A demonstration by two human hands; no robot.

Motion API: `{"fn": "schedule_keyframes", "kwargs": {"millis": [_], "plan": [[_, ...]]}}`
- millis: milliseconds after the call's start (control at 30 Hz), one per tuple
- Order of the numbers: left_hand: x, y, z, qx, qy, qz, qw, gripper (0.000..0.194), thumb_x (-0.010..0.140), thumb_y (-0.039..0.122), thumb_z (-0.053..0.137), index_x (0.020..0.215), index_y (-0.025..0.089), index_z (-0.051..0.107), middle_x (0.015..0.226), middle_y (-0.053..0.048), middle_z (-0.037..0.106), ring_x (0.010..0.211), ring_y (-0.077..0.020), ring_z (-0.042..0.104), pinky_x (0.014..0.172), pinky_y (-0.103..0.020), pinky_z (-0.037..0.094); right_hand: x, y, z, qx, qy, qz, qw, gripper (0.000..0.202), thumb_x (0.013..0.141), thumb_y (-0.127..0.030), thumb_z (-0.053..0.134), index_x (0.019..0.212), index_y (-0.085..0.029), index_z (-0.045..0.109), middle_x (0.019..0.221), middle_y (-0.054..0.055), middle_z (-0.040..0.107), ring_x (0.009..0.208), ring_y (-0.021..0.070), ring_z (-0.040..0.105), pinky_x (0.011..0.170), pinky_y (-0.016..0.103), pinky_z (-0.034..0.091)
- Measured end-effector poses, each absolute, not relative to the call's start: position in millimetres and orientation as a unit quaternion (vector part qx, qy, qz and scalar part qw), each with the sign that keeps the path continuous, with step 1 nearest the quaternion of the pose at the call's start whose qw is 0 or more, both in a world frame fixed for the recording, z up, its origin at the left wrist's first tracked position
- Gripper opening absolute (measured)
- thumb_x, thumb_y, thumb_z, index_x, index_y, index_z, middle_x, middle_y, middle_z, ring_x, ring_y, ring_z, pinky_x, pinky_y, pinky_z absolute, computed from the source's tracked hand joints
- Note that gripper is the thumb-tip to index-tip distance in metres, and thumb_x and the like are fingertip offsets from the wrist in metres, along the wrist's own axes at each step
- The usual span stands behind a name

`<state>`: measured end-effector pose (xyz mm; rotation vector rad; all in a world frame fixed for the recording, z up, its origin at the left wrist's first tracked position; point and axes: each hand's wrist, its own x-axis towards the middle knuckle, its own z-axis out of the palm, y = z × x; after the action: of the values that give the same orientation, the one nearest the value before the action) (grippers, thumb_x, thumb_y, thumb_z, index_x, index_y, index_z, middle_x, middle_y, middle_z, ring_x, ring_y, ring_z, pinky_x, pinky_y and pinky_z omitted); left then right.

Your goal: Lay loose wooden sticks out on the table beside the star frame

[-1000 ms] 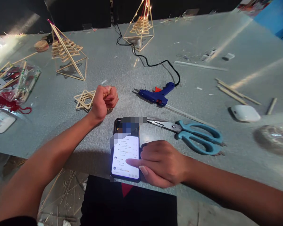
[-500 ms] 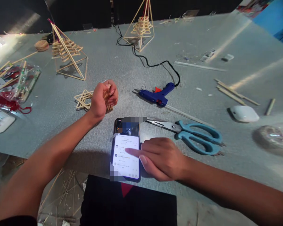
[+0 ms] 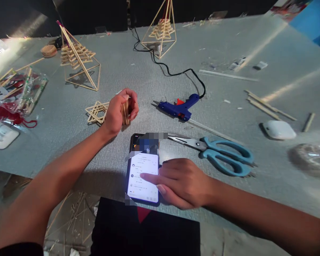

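Observation:
My left hand [image 3: 121, 110] rests on the table with its fingers curled round a bunch of short wooden sticks [image 3: 125, 113]. Beside its wrist lies a flat star made of sticks [image 3: 96, 113]. A phone [image 3: 145, 165] with a lit screen lies in front of me. My right hand [image 3: 180, 183] has its index finger stretched over the phone's screen, with the other fingers folded and nothing in them. Behind the phone is a blue glue gun [image 3: 178, 109], and blue-handled scissors [image 3: 216, 153] lie to its right.
Two stick pyramids [image 3: 80, 64] [image 3: 161, 33] stand at the back. A black cable [image 3: 170, 74] runs to the glue gun. On the left are plastic packets [image 3: 26, 92]; on the right, a white case [image 3: 279, 129], loose sticks [image 3: 269, 105] and a tape roll [image 3: 312, 156].
My left hand's fingers have loosened a little, showing more of the sticks. My right index finger has moved slightly down the phone, and the text on the screen has shifted.

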<state>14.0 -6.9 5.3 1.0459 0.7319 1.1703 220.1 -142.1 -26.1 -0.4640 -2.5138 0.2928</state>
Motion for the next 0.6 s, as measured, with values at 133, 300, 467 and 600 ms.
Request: {"fn": "schedule_keyframes", "kwargs": {"millis": [133,300,467,600], "plan": [[13.2,-6.0,3.4,0.476,0.321,0.505,0.644,0.033,0.098,0.044,0.04,0.078,0.021,0.051,0.05,0.003,0.044,0.043,-0.0103,0.042,0.047,-0.023,0.037,219.3,-142.2,-25.2,-0.179,-0.937,0.104,0.281,0.038,0.105,-0.023,0.034,0.126,-0.012,0.064,0.068,-0.001,0.065,0.055,0.0136,0.054,0.055,0.03,0.04],[11.9,-4.4,-1.4,0.525,0.307,0.49,0.625,0.034,0.097,0.046,0.039,0.079,0.021,0.053,0.049,0.002,0.046,0.043,-0.0105,0.042,0.047,-0.023,0.035,217.3,-141.7,-23.4,-0.185,-0.935,0.106,0.284,0.038,0.106,-0.023,0.033,0.123,-0.012,0.066,0.066,-0.001,0.063,0.053,0.0137,0.052,0.054,0.031,0.038],[12.0,-4.3,-2.3,0.548,0.31,0.474,0.616,0.036,0.095,0.05,0.04,0.079,0.02,0.053,0.049,0.001,0.047,0.043,-0.011,0.042,0.047,-0.024,0.034,216.9,-141.9,-23.4,-0.188,-0.935,0.104,0.283,0.038,0.106,-0.023,0.034,0.121,-0.012,0.067,0.065,-0.001,0.062,0.053,0.014,0.052,0.053,0.031,0.037],[10.6,-2.5,-2.2,0.563,0.283,0.479,0.611,0.035,0.093,0.051,0.039,0.08,0.021,0.052,0.048,0.002,0.047,0.043,-0.0115,0.041,0.046,-0.024,0.034,218.4,-142.1,-23.2,-0.183,-0.927,0.1,0.312,0.039,0.106,-0.023,0.032,0.12,-0.011,0.066,0.064,-0.001,0.062,0.053,0.0138,0.052,0.054,0.03,0.039]]}}
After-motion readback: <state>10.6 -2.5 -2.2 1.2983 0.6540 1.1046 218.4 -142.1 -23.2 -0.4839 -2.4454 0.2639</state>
